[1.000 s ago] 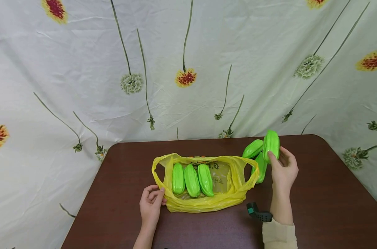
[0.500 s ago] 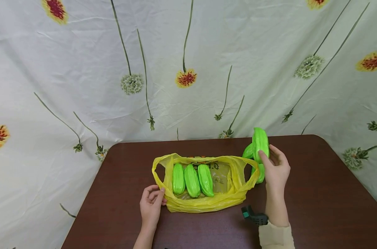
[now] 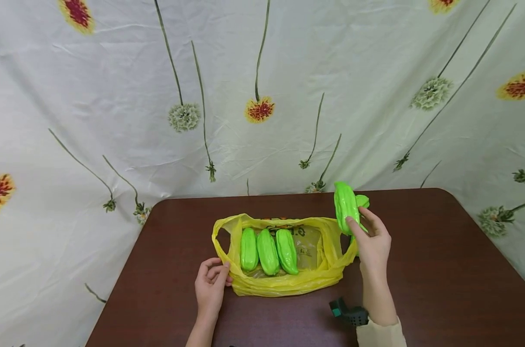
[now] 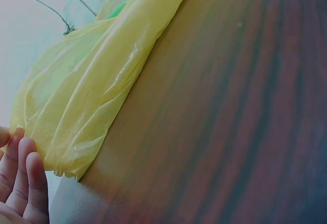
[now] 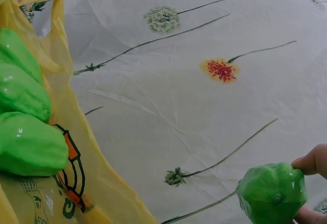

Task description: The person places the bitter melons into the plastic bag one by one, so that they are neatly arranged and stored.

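Observation:
My right hand (image 3: 374, 243) holds a long, bright green, ridged vegetable (image 3: 345, 207), pepper-like and glossy, pinched between thumb and fingers. It is raised by the right handle of a yellow plastic bag (image 3: 288, 287); the right wrist view shows the vegetable's blunt end (image 5: 273, 193). Lying side by side inside the bag's left half are three similar vegetables (image 3: 268, 251). At the bag's left edge my left hand (image 3: 210, 286) pinches the plastic, its fingertips (image 4: 36, 157) against the folds in the left wrist view. Another green vegetable (image 3: 362, 200) is partly hidden behind the held one.
The bag stands with its mouth wide on a dark reddish-brown table (image 3: 440, 270). Behind the table's far edge hangs a pale cloth (image 3: 228, 72) printed with flowers. A black device (image 3: 349, 313) sits at my right wrist.
My right hand has moved left with the green vegetable, from above the others to the bag's right handle; the vegetable now leans left. My left hand and the bag have stayed put.

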`<action>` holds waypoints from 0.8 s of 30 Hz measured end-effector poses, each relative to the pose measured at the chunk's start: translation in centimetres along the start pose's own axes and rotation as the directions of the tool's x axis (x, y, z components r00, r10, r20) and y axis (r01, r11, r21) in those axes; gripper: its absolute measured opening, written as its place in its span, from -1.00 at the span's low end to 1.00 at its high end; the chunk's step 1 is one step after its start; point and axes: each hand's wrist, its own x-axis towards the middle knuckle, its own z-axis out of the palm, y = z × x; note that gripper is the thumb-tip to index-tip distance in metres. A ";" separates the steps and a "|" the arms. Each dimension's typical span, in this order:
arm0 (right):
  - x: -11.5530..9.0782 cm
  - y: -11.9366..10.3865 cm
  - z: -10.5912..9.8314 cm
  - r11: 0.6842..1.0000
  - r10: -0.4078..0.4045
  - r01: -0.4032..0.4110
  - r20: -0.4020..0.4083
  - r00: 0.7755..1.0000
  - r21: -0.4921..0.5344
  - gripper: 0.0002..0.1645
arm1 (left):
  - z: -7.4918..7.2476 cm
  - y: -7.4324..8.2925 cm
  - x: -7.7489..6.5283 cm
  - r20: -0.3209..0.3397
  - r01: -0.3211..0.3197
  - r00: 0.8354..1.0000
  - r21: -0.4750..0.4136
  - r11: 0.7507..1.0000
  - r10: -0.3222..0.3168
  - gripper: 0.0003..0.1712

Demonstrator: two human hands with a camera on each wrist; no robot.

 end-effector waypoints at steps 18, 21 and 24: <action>-3.1 0.8 1.5 1.000 -0.029 0.030 0.130 0.991 -0.009 -0.46 | 0.1 0.1 -0.1 -0.004 -0.019 1.000 -0.002 1.000 0.019 -0.74; -3.5 1.4 1.6 0.999 -0.024 0.027 0.144 0.989 -0.022 -0.46 | 0.1 0.2 -0.1 -0.005 -0.019 1.000 0.005 1.000 0.019 -0.74; -4.0 2.2 1.6 0.999 -0.033 0.039 0.162 0.986 -0.034 -0.45 | 0.1 0.1 0.0 -0.003 -0.017 1.000 0.005 1.000 0.017 -0.74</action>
